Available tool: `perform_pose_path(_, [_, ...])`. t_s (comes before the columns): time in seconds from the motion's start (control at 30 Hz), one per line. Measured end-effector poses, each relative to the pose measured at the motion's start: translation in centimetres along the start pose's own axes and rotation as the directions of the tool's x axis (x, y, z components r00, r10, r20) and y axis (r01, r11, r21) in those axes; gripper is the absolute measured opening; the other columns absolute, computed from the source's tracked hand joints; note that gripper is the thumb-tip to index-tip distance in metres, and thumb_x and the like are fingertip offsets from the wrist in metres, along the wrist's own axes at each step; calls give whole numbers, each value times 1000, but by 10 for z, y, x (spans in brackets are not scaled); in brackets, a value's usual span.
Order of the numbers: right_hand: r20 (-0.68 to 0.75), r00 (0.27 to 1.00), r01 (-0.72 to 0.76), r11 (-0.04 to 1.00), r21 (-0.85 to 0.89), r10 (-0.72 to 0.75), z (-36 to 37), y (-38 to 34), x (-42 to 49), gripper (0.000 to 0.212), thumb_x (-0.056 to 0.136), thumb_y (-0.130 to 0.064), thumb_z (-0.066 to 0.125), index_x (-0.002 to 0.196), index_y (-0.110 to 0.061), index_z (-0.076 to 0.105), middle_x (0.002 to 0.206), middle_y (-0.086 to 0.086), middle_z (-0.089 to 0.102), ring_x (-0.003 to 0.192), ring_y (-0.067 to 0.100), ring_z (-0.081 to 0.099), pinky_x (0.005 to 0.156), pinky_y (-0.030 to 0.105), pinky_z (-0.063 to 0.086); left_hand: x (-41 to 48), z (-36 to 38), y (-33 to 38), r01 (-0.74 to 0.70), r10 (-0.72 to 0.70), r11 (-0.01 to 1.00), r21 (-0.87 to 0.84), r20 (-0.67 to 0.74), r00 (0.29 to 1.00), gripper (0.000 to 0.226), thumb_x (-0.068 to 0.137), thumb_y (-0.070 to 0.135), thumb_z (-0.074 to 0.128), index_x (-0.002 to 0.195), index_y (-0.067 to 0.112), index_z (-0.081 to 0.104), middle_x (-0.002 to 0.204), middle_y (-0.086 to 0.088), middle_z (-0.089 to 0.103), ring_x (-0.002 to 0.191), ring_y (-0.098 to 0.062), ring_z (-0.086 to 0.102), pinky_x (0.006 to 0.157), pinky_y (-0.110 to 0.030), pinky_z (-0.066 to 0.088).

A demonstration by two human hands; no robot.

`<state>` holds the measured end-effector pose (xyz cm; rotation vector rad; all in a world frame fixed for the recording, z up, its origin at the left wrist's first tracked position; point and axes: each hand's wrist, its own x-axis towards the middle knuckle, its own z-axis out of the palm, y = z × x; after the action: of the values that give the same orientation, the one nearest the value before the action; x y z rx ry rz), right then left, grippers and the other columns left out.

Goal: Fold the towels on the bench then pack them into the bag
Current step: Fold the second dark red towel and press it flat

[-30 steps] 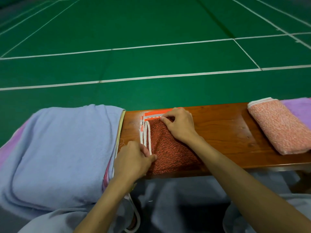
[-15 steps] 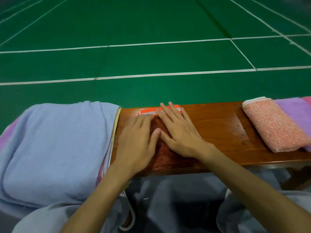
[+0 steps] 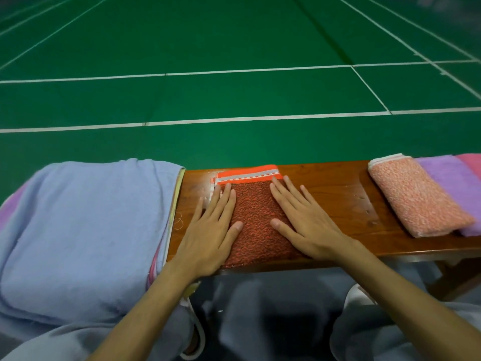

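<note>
While both hands lie flat with fingers straight, pressing rather than gripping, the folded red towel (image 3: 256, 222) sits between them at the person's 12 o'clock, on the wooden tabletop (image 3: 333, 201). The left hand (image 3: 210, 230) covers the towel's 9 o'clock edge, its outer fingers spilling onto bare wood; the right hand (image 3: 304, 225) covers the 3 o'clock edge. The towel's long axis runs from 6 to 12 o'clock, with the orange banded hem (image 3: 248, 174) at the 12 o'clock end and the near end reaching the tabletop's front edge. Both hands are equally near, so a lift would, I judge, call for each to slide under its own side. At 9 o'clock a broad blue towel pile (image 3: 86, 230) lies just beside the left hand, leaving little room that way. Toward 3 o'clock there is bare wood, then a folded peach towel (image 3: 413, 196) touching a purple towel (image 3: 450, 183), with a pink towel (image 3: 471, 162) beyond. No bag shows clearly, so which way the red towel must travel cannot be told.
</note>
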<state>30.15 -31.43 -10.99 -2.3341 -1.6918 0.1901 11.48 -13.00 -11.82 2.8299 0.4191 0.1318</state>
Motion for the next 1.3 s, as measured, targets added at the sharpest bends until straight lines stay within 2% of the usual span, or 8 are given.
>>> perform_pose_path(0.2, [10, 986, 165, 983, -85, -165, 9, 10, -40, 120, 79, -77, 65, 165, -14, 10, 173, 3, 1, 159, 23, -4, 127, 47, 9, -31, 0, -3, -214, 214, 977, 4, -5, 977, 103, 86, 85, 45, 165, 27, 13, 173, 5, 2, 159, -14, -4, 129, -45, 4])
perform_pose_path(0.4, [-113, 969, 222, 975, 20, -218, -9, 12, -42, 59, 66, -38, 89, 122, -26, 76, 139, -2, 65, 139, 22, 52, 107, 50, 50, -34, -10, -16, -228, 187, 947, -227, -187, 964, 54, 71, 42, 76, 124, 31, 74, 140, 14, 63, 132, -13, 57, 102, -51, 51])
perform_pose_path(0.67, [-43, 988, -69, 667, 742, 150, -42, 10, -14, 6, 99, -18, 66, 100, -17, 72, 82, -17, 70, 77, -2, 62, 70, 23, 49, 0, -29, -4, 69, -187, 683, -727, -83, 979, 31, 98, 45, 59, 121, 27, 69, 111, 13, 73, 106, 0, 67, 86, -22, 58])
perform_pose_path(0.8, [-130, 892, -220, 668, 711, 432, -23, 16, 18, 38, 102, -31, 63, 68, -18, 50, 53, -11, 40, 51, 8, 35, 56, 35, 26, 37, -16, -7, 229, -416, 669, -707, -100, 904, 37, 100, 51, 56, 98, 18, 72, 91, 1, 75, 85, -12, 72, 72, -41, 62])
perform_pose_path(0.93, [-268, 762, -366, 734, 573, 589, -10, 10, 39, 47, 96, -42, 67, 59, -18, 51, 49, -8, 46, 54, 16, 49, 57, 38, 34, 59, -6, -10, 434, -600, 678, -594, -104, 794, 54, 96, 56, 61, 75, 7, 68, 66, -7, 68, 63, -21, 66, 51, -29, 35])
perform_pose_path(1.13, [-325, 696, -486, 753, 443, 640, 2, 11, 42, 47, 92, -53, 64, 62, -19, 52, 63, -2, 59, 73, 30, 64, 60, 36, 43, 53, -16, 13, 521, -647, 760, -389, -369, 667, 41, 99, 55, 56, 101, 14, 63, 95, -6, 70, 91, -27, 65, 68, -33, 43])
perform_pose_path(1.2, [-322, 695, -507, 756, 415, 643, 5, 13, 44, 47, 93, -56, 62, 65, -19, 53, 67, 0, 62, 76, 30, 65, 60, 35, 43, 46, -25, 31, 382, -420, 906, -182, -510, 751, 43, 103, 52, 48, 126, 16, 57, 119, -7, 65, 112, -26, 57, 85, -39, 47])
perform_pose_path(1.3, [-304, 718, -529, 774, 348, 626, 1, 10, 42, 39, 99, -60, 48, 92, -23, 58, 92, 5, 70, 92, 32, 66, 73, 40, 50, 47, -16, 48, 59, -12, 991, 116, -366, 931, 53, 109, 46, 31, 158, 25, 35, 163, -3, 37, 153, -24, 26, 122, -45, 27])
